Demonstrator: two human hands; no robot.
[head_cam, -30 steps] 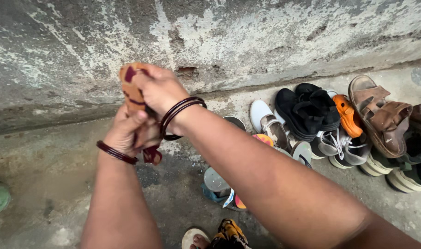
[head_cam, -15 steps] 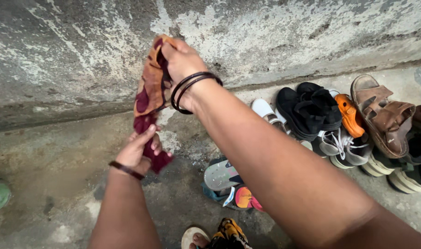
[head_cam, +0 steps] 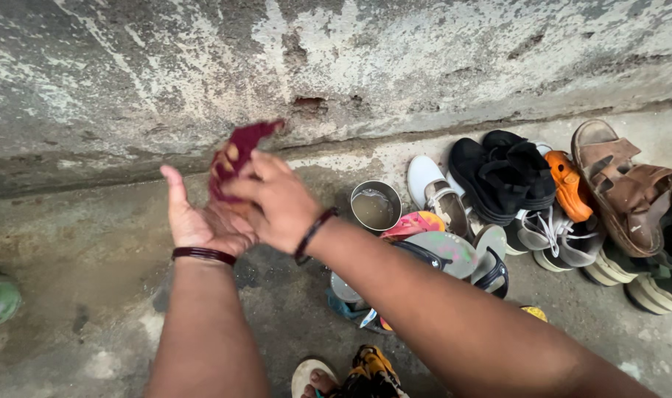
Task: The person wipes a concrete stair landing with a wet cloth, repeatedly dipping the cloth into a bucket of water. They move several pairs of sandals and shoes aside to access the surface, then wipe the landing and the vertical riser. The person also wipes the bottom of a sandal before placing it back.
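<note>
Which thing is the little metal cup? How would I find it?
Start at the rough grey wall and drop to the pile of shoes on the concrete floor. At the pile's left edge, just right of the right hand that grips a dark red cloth, stands the metal cup. It is the only round, shiny, open-topped thing there; everything beside it is footwear.

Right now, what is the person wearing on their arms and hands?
Both forearms are bare, with no sleeves or gloves in view. The left hand has a thin dark maroon bangle at the wrist. The right hand has dark, thin bands around its wrist. No rings or watch show.
</note>
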